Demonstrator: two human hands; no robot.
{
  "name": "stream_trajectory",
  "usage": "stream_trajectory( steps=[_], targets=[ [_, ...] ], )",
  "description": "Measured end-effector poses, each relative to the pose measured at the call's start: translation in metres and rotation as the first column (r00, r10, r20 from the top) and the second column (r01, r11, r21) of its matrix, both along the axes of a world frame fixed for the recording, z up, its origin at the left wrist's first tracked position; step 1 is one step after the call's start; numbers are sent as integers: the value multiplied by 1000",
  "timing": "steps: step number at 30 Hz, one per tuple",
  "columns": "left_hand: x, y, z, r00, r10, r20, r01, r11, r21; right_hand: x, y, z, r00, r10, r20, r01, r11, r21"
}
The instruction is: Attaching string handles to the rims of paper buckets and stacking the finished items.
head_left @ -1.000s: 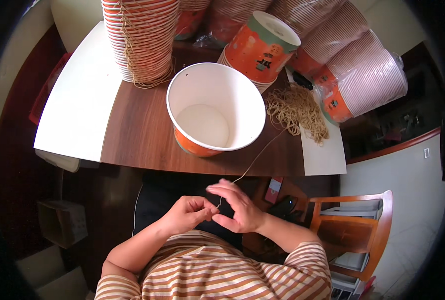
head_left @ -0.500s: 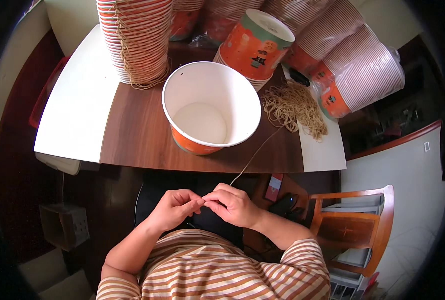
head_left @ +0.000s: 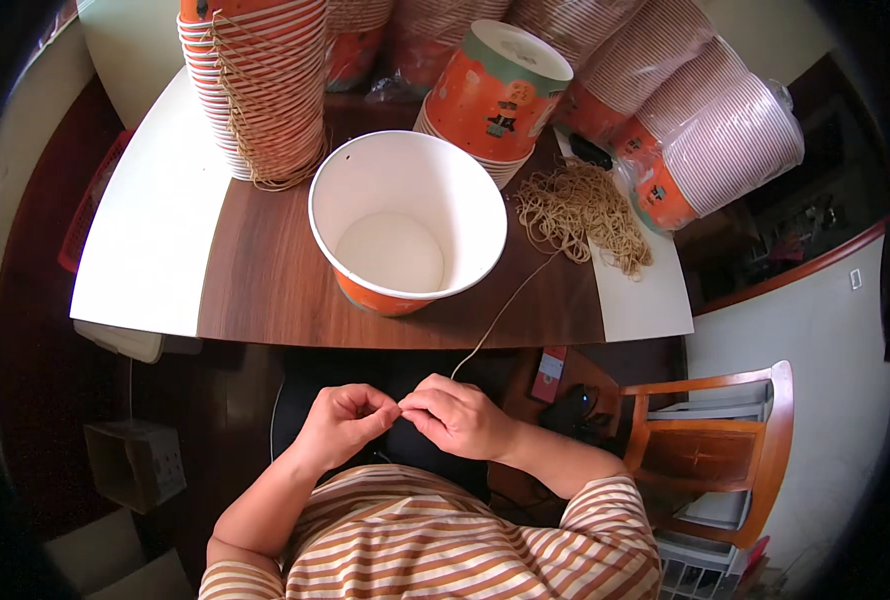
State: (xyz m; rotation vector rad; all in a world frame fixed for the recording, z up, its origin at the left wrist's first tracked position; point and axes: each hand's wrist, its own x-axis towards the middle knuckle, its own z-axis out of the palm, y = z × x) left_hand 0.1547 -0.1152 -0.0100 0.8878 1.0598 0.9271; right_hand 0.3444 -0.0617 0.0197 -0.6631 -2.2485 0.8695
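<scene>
My left hand [head_left: 347, 425] and my right hand [head_left: 457, 418] meet above my lap, below the table's front edge, both closed in a pinch. A thin tan cord [head_left: 499, 322] runs from a tangled heap of cords [head_left: 587, 217] over the table edge into my right hand. The left fingertips pinch at the same spot, where the cord's end is too small to make out clearly. Beyond my hands stands an open paper bucket [head_left: 405, 215], white inside and orange outside, with a small dark hole near its rim.
A tall stack of orange buckets [head_left: 265, 100] draped with cords stands at the left of the table [head_left: 265, 270]. Behind the bucket is an upside-down bucket [head_left: 495, 95] on others. Plastic-wrapped bucket stacks [head_left: 735, 145] lie at the back right. A wooden chair [head_left: 710, 455] stands right.
My view has shifted slightly, so the table things sit a little further left. Both hands keep their pinch, and the fingertips have hardly moved. The cord still runs to my right hand.
</scene>
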Motion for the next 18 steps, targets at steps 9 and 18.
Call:
stream_trajectory(
  steps=[9, 18],
  targets=[
    [1, -3, 7, 998, 55, 27, -56, 997, 49, 1, 5, 4, 996, 81, 45, -87, 985, 148],
    [-1, 1, 33, 858, 258, -445, 123, 737, 664, 1, 6, 17, 998, 66, 23, -68, 991, 119]
  ],
)
